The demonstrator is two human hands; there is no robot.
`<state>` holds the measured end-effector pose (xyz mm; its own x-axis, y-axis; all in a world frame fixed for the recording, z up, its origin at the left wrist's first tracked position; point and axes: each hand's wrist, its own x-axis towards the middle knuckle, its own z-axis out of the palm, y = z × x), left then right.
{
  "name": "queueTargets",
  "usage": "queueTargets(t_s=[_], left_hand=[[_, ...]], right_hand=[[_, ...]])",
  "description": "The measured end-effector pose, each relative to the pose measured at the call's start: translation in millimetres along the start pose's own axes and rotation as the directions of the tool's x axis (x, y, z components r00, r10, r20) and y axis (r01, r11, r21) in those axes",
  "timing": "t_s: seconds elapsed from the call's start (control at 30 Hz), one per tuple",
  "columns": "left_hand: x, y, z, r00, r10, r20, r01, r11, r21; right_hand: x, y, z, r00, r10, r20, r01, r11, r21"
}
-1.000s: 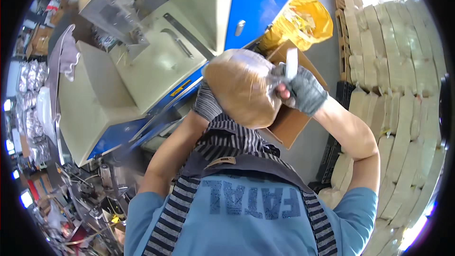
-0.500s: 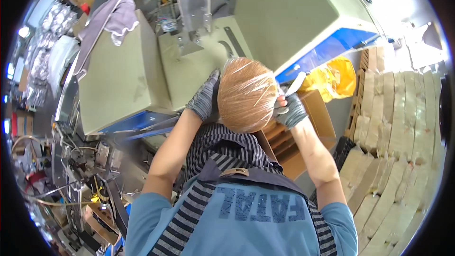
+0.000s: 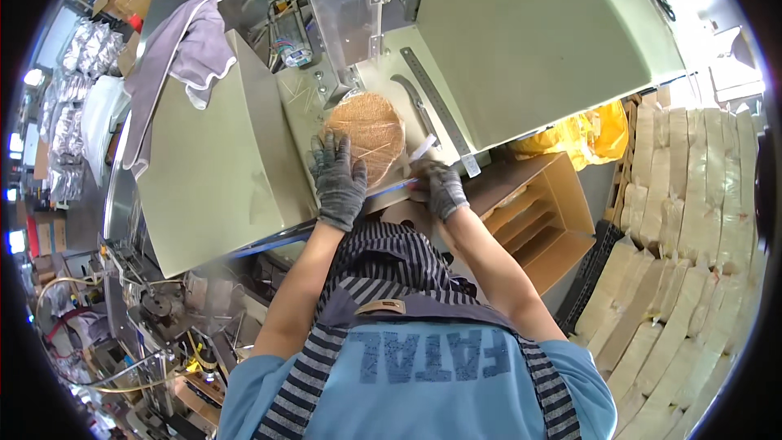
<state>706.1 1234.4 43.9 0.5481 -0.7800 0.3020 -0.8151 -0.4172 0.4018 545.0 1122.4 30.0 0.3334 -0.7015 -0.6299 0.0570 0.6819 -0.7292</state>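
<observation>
Brown film-wrapped bundle [image 3: 366, 130] now down on the pale surface [image 3: 303, 124]; half a second ago it was held up in front of the apron [image 3: 383, 257], between both hands. View of its far side opened up too: the ruler and curved tool, partly hidden behind it then, show along their length now

Left hand [image 3: 339, 187], grey glove: moved from the bundle's side to on top of it, lying over its near left part, fingers a little apart, pressing or resting rather than gripped round. Right hand [image 3: 440, 189], grey glove: lower than before, at the near edge of the surface just right of the bundle; fingers partly hidden and blurred, cannot tell whether closed on anything. White strip [image 3: 423, 147] just beyond its fingertips

Count: one bundle, two gloved hands, one white strip. One metal ruler [image 3: 436, 102] and one curved tool [image 3: 417, 104], side by side, right of the bundle. Two pale green housings, left [image 3: 216, 155] and right [image 3: 538, 41]. One mauve cloth [image 3: 195, 57] draped on the left housing. One open cardboard box [image 3: 574, 204], one yellow bag [image 3: 599, 134] beyond it
</observation>
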Motion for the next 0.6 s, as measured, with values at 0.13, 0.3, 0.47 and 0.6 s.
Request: queueTargets(t_s=[0.13,0.3,0.47,0.6], left_hand=[[3.5,8.7,-18.4,0.995,-0.010,-0.104,-0.006,0.987,-0.159],[12.0,16.9,-19.5,0.996,-0.014,-0.083,0.003,0.992,-0.129],[13.0,4.9,-12.0,0.991,-0.129,0.022,0.131,0.979,-0.157],[23.2,12.6,-23.9,0.976,-0.168,0.138,0.187,0.973,-0.135]], right_hand=[[-17.8,-41.5,14.4,0.452,-0.853,0.261,0.698,0.156,-0.699],[16.5,-69.5,58.5,0.365,-0.295,0.883,0.755,-0.461,-0.466],[28.8,-73.4,85.0,0.398,0.023,0.917,0.743,-0.594,-0.308],[40.6,-74.9,97.6,0.350,0.258,0.900,0.806,-0.573,-0.150]])
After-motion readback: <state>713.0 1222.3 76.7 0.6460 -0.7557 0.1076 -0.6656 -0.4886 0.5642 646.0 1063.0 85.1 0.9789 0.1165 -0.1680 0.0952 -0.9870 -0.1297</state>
